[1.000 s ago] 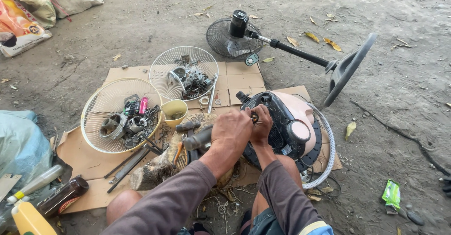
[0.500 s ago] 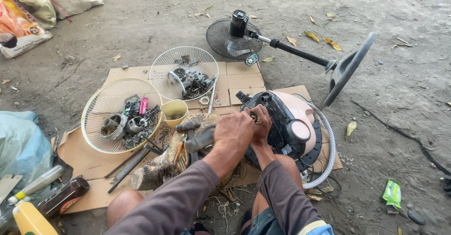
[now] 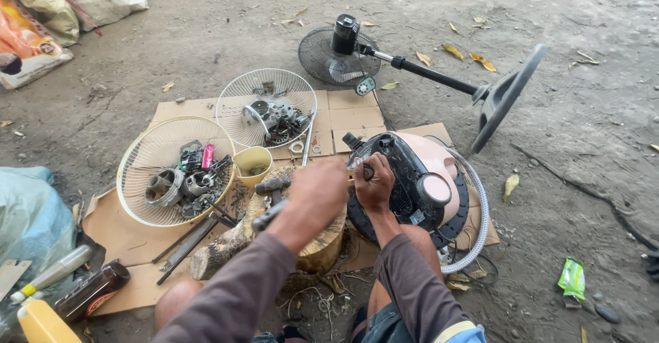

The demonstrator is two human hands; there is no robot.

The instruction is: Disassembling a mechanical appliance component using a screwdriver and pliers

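Observation:
My left hand (image 3: 317, 193) is closed around a grey-handled tool (image 3: 269, 214) whose handle sticks out toward the lower left, above a wooden stump (image 3: 328, 241). My right hand (image 3: 375, 186) pinches a small dark part (image 3: 368, 173) at the front of a pink and black fan motor housing (image 3: 420, 178). The housing lies on a white fan grille (image 3: 480, 214) on cardboard (image 3: 350, 116). The two hands are close together, just left of the housing. What the tool's tip touches is hidden by my left hand.
Two fan grilles (image 3: 159, 152) (image 3: 241, 97) lie on the cardboard as trays of metal parts, with a yellow cup (image 3: 252, 164) between them. A black stand fan with pole (image 3: 439, 77) lies behind. Sacks (image 3: 41, 34), a brown bottle (image 3: 89, 292) and long tools (image 3: 185, 241) are at the left.
My left hand has shifted slightly to the left with the tool. My right hand stays at the housing.

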